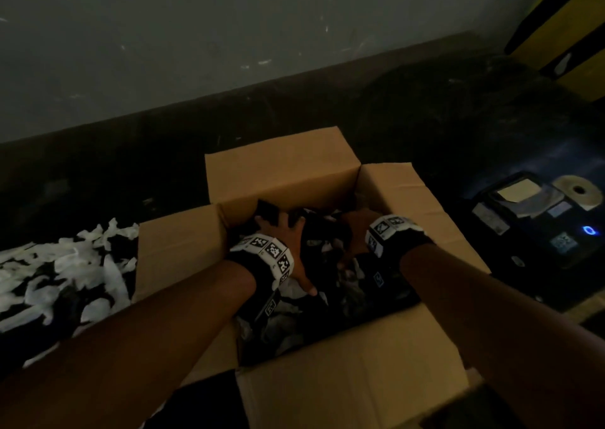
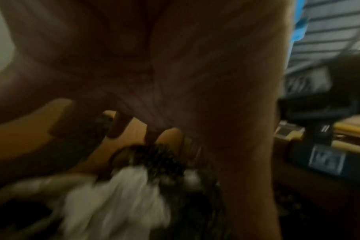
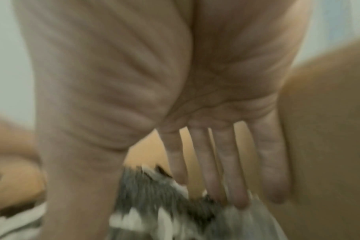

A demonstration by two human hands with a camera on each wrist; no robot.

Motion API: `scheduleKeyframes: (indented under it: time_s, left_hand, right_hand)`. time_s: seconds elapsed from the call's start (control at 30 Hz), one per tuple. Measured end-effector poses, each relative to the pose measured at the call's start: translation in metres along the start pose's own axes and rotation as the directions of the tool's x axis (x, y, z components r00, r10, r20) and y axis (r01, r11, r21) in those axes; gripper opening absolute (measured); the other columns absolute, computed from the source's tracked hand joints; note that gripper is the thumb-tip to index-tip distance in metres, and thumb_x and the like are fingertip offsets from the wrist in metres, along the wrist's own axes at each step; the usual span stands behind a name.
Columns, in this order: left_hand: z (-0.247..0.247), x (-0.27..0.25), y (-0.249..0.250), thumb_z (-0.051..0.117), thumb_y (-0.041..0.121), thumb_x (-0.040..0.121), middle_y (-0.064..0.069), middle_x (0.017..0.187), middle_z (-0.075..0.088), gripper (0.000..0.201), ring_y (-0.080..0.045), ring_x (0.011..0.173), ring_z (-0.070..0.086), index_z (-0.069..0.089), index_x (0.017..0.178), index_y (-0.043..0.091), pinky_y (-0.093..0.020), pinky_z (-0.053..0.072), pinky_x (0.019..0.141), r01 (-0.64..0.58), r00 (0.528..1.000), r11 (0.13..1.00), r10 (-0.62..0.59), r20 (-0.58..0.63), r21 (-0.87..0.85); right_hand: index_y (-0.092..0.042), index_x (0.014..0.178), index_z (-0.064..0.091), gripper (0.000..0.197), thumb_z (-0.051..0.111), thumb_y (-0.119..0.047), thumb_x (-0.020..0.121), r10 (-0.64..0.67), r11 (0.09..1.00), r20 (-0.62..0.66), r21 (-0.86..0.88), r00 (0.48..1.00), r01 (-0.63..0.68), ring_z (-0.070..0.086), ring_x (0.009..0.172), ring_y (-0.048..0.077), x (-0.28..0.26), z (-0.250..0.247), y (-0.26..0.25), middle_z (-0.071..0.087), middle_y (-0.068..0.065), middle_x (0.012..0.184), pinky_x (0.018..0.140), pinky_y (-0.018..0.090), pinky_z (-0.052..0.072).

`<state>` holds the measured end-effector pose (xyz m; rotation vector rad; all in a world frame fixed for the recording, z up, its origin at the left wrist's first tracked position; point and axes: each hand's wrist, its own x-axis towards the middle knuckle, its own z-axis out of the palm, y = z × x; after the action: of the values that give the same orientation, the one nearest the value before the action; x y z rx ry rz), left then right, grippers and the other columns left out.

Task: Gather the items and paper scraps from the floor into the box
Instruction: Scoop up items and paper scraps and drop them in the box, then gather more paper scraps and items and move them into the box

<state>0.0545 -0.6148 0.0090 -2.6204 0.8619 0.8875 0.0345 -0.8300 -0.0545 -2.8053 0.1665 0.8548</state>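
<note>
An open cardboard box (image 1: 360, 379) stands on the dark floor in the middle of the head view, its flaps spread outward. Inside lie dark items mixed with white paper scraps (image 1: 294, 289). Both hands are down in the box. My left hand (image 1: 288, 245) lies flat on the contents with its fingers spread; the left wrist view shows its palm (image 2: 175, 81) above white scraps (image 2: 113, 203). My right hand (image 1: 355, 232) is beside it, its straight fingers (image 3: 226, 162) touching the scraps (image 3: 154, 219) next to the box wall (image 3: 329, 113). Neither hand holds anything.
A wide pile of white paper scraps (image 1: 65, 271) covers the floor left of the box. To the right sits a black device (image 1: 530, 222) with a tape roll (image 1: 579, 191) on it. A grey wall runs behind, and a yellow-and-black object (image 1: 566, 19) is at the top right.
</note>
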Motion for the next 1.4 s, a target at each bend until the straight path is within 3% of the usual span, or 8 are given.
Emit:
scheduleKeyframes:
  time_s: [0.2,0.3,0.43,0.57,0.8,0.97,1.13,1.4]
  left_hand:
    - [0.048,0.039,-0.007,0.087,0.063,0.061,-0.020,0.166,-0.006,0.147,-0.053,0.148,0.010,-0.024,0.153,0.038,-0.075,0.027,0.108,0.142,0.985,0.984,-0.131,0.114,-0.103]
    - [0.074,0.075,-0.013,0.087,0.077,0.038,-0.016,0.163,-0.026,0.166,-0.057,0.147,0.000,-0.057,0.119,0.053,-0.080,0.028,0.102,0.099,0.992,0.980,-0.084,0.092,-0.174]
    - [0.083,0.085,-0.008,0.089,0.068,0.051,-0.011,0.165,-0.024,0.166,-0.052,0.149,-0.002,-0.063,0.113,0.045,-0.072,0.030,0.108,0.084,0.996,0.983,-0.081,0.024,-0.162]
    - [0.082,0.079,-0.006,0.090,0.063,0.056,-0.016,0.166,-0.015,0.161,-0.046,0.151,-0.004,-0.039,0.146,0.032,-0.065,0.016,0.118,0.039,0.999,0.971,-0.034,0.026,-0.237]
    - [0.073,0.071,-0.004,0.087,0.066,0.058,-0.014,0.166,-0.018,0.159,-0.042,0.152,-0.007,-0.045,0.140,0.033,-0.066,0.016,0.118,0.011,0.999,0.978,-0.003,0.039,-0.209]
    - [0.036,0.050,-0.015,0.087,0.074,0.040,-0.017,0.166,-0.006,0.164,-0.046,0.151,0.005,-0.030,0.150,0.042,-0.070,0.023,0.113,-0.052,0.998,0.954,0.056,0.006,-0.294]
    - [-0.010,0.015,-0.018,0.087,0.064,0.053,-0.011,0.159,0.032,0.134,-0.037,0.143,0.035,0.015,0.159,0.025,-0.053,0.038,0.112,-0.200,0.960,0.856,0.074,-0.268,-0.477]
    - [-0.030,-0.096,-0.092,0.074,0.049,0.081,-0.002,0.149,0.035,0.088,-0.028,0.131,0.047,0.026,0.153,0.037,-0.052,0.051,0.097,-0.204,0.818,0.903,-0.056,-0.573,-0.378]
  right_hand:
    - [-0.053,0.147,-0.018,0.155,0.082,-0.081,0.032,-0.017,0.996,0.140,-0.089,0.990,0.029,-0.002,0.147,0.047,-0.044,-0.040,-0.046,-0.012,0.007,0.163,0.109,0.073,0.022]
    - [-0.065,0.131,-0.034,0.158,0.077,-0.087,0.020,-0.002,0.995,0.216,-0.098,0.976,0.024,-0.014,0.145,0.050,-0.030,-0.022,-0.051,-0.034,0.004,0.158,0.105,0.078,0.020]
    - [-0.055,0.141,-0.030,0.122,0.063,-0.082,0.067,-0.090,0.994,0.153,-0.045,0.984,0.098,-0.004,0.150,0.041,-0.024,0.003,-0.044,-0.027,-0.003,0.162,0.113,0.064,0.025]
    - [-0.061,0.129,-0.040,0.147,0.059,-0.097,0.027,-0.084,0.994,0.180,-0.050,0.980,0.094,0.006,0.149,0.042,-0.008,0.013,-0.039,-0.014,-0.002,0.165,0.106,0.065,0.036]
    - [-0.065,0.129,-0.037,0.152,0.059,-0.099,0.015,-0.049,0.999,0.226,0.003,0.973,0.049,0.019,0.146,0.045,-0.009,0.007,-0.046,-0.001,0.002,0.167,0.102,0.066,0.040]
    - [-0.062,0.138,-0.027,0.148,0.072,-0.090,0.031,-0.034,0.997,0.066,-0.067,0.997,0.039,0.018,0.148,0.038,-0.033,-0.015,-0.049,-0.007,-0.008,0.166,0.103,0.064,0.040]
    - [-0.037,0.132,0.051,0.095,0.059,-0.081,0.048,0.013,0.999,-0.004,0.034,1.000,-0.012,0.062,0.113,0.031,-0.041,-0.053,-0.070,0.061,0.002,0.121,0.090,0.047,0.053]
    - [-0.025,0.145,0.039,0.066,0.066,-0.040,0.087,-0.129,0.990,-0.391,0.000,0.911,0.140,0.053,0.121,0.030,-0.098,-0.085,-0.163,0.046,0.007,0.140,0.093,0.041,0.047]
